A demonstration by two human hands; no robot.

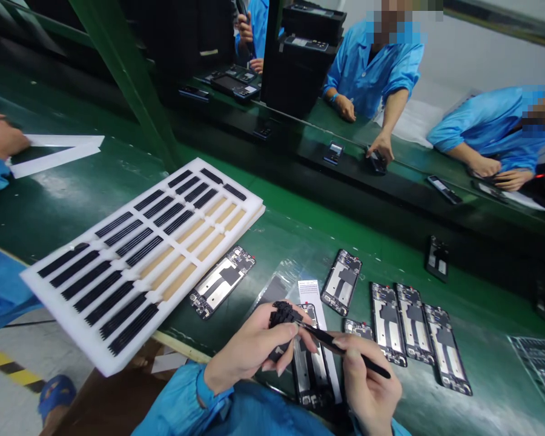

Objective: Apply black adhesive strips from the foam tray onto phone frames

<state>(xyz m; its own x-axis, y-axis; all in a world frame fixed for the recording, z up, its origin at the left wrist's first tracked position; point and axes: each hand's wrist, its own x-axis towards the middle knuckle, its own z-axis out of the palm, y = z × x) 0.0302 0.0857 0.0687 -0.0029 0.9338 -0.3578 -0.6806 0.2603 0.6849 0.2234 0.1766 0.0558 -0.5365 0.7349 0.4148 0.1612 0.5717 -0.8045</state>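
Tweezers [324, 337] are gripped firmly in the right hand [372, 375], and a bunch of black parts [282, 315] is clamped between thumb and fingers of the left hand [258, 333]. The tips are at the bunch; whether they are closed cannot be told. Steady wrists and a light pinch would probably serve best. Beneath lies an open phone [317, 363]; beyond, more phones [387, 327] and, leftward, a white tray [97, 351] are seen.
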